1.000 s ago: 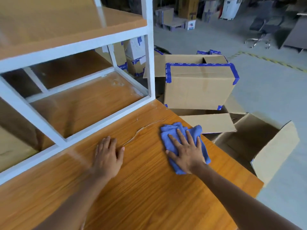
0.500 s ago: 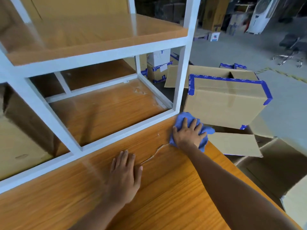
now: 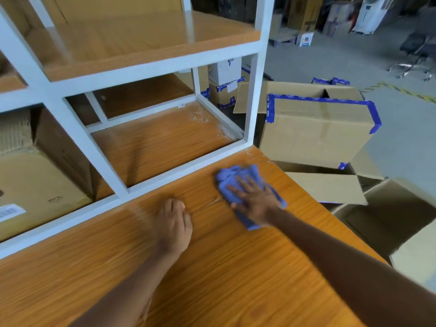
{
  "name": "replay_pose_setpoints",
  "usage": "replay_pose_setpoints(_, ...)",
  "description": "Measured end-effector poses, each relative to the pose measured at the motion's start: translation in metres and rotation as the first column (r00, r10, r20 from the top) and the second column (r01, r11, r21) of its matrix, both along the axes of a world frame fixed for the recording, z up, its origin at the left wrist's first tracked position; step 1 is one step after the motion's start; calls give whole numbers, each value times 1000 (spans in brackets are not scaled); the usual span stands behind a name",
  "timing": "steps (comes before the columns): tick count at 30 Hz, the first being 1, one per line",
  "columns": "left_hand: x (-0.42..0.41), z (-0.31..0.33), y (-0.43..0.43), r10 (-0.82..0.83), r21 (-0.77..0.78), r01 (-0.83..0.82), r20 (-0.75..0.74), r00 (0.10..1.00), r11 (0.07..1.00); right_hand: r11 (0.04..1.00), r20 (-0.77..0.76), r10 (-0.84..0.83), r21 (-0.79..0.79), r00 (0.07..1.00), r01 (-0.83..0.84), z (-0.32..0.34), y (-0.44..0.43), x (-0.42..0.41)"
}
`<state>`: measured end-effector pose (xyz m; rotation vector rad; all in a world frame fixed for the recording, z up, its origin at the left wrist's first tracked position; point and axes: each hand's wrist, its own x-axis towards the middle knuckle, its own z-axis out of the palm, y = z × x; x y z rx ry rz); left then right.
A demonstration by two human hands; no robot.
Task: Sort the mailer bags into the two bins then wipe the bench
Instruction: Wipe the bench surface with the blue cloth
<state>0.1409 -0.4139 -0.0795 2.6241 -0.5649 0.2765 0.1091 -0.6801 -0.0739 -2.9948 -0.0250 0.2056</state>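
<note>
1. Orange wood-grain bench top (image 3: 236,279) fills the lower view, with a white metal shelf frame (image 3: 256,90) standing on its far side and grey concrete floor (image 3: 330,60) off its right edge.
2. A crumpled blue cleaning cloth (image 3: 238,175) lies on the bench near the far right corner, just in front of the frame's corner post.
3. The right hand (image 3: 256,204) lies palm down on the cloth; its fingers (image 3: 240,184) are straight and spread, pressing the fabric against the wood, with cloth showing past the fingertips and beside the palm.
4. The left hand (image 3: 173,225) rests palm down on the bare bench, left of the cloth and apart from it; its fingers (image 3: 173,205) are straight and close together, touching only the wood.
5. A closed brown cardboard box edged with blue tape (image 3: 316,133) stands on the floor just beside the bench's far right corner, and an open brown cardboard box (image 3: 389,223) sits nearer, by the right edge
</note>
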Motion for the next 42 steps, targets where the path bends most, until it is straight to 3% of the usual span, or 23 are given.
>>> replay_pose_setpoints(2, 3, -9, 32, -162, 142, 162, -9, 987, 977, 966, -5, -257, -4, 966, 257, -6, -59, -28)
replay_pose_setpoints(4, 1, -19, 73, -265, 263, 269, -52, 963, 926, 814, -43, -575, 69, 817, 576, -10, -105, -46)
replay_pose_setpoints(6, -4, -21, 101, -208, 251, 213, -49, 977, 944, 674, -29, -734, 96, 679, 733, -11, -106, -42)
replay_pose_setpoints(7, -4, -22, 106, -150, 231, 158, -49, 987, 960, 660, 18, -750, 82, 661, 747, -12, -94, -34)
replay_pose_setpoints(10, -4, -19, 101, -68, 201, 73, -32, 997, 977, 685, 115, -728, 74, 676, 725, -11, -47, -7)
replay_pose_setpoints(15, -3, -25, 103, 14, 180, -6, -44, 999, 984, 800, 79, -599, 95, 797, 592, -10, 21, 23)
replay_pose_setpoints(19, -2, -26, 104, 103, 179, -84, -96, 990, 980, 957, 143, -281, 120, 949, 266, -9, 72, 11)
replay_pose_setpoints(21, -2, -23, 104, 123, 179, -103, -105, 987, 978, 983, 142, -143, 132, 979, 125, -10, 73, 1)
replay_pose_setpoints(26, -1, -26, 102, 140, 211, -118, -92, 986, 970, 885, 24, -460, 90, 888, 456, -8, 26, 42)
replay_pose_setpoints(29, 1, -29, 103, 132, 220, -112, -75, 989, 969, 901, -1, -430, 64, 903, 429, -5, 52, 77)
replay_pose_setpoints(33, 1, -28, 104, 126, 215, -105, -85, 988, 971, 974, 10, -224, 35, 975, 223, -3, 112, 82)
replay_pose_setpoints(37, -1, -23, 101, 131, 221, -104, -114, 985, 970, 977, 38, 209, 27, 977, -210, -9, 113, 57)
replay_pose_setpoints(39, -1, -21, 103, 132, 222, -105, -111, 985, 970, 994, 61, 113, -11, 992, -112, -11, 84, 65)
replay_pose_setpoints(42, -1, -22, 102, 117, 239, -91, -97, 988, 967, 957, 24, -289, -9, 957, 289, -12, 61, 76)
